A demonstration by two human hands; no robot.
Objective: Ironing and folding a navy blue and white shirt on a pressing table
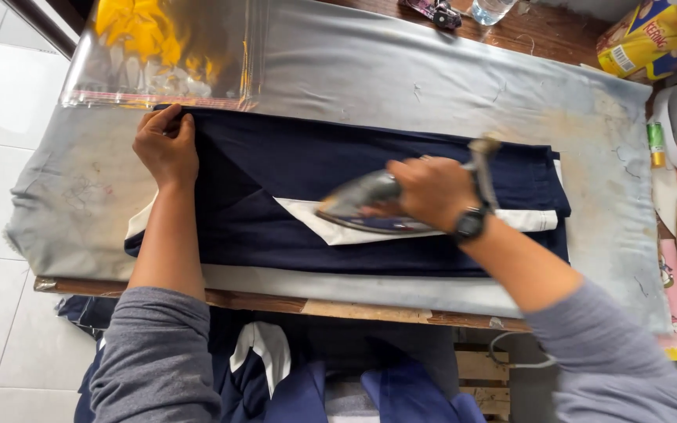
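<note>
This looks like a small clothes workshop: a stained grey padded ironing table (80, 196), a blurred metal iron (362, 204), and clear plastic bags (158, 55) for packing clothes.

matt navy cloth (315, 164), shiny metal iron (362, 196)

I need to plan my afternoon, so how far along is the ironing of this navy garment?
Done: the navy garment lies folded flat on the grey padded cover, its upper part looking smooth. In hand: the right hand runs the iron over the white panel, blurred with motion, while the left hand pins the garment's far left corner. Left: more navy and white clothing hangs below the table edge; the clear plastic bag lies at the far left.
</note>
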